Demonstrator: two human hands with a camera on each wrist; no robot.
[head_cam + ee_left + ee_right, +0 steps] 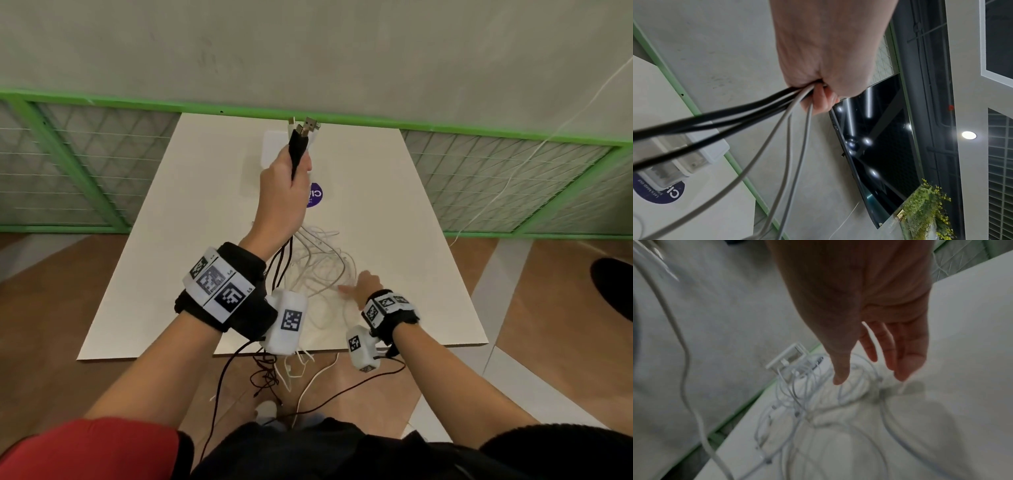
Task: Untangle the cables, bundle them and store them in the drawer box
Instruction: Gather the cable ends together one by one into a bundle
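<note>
My left hand (291, 171) is raised above the table and grips a bunch of black and white cables (298, 144) near their plug ends, USB plugs sticking up past the fist. In the left wrist view those cables (764, 113) trail down from my left hand (822, 84). A tangle of white cables (322, 270) lies on the white table (171, 212) and spills over its near edge. My right hand (363, 284) hovers low over the tangle with straight, spread fingers (902, 363), holding nothing. The white drawer box (274, 150) stands at the far end, partly hidden behind my left hand.
A round purple sticker (317, 195) lies on the table in front of the drawer box. A green-framed mesh fence (513, 178) runs behind the table along a grey wall. Black and white cable ends (270, 373) dangle over the wooden floor below the near edge.
</note>
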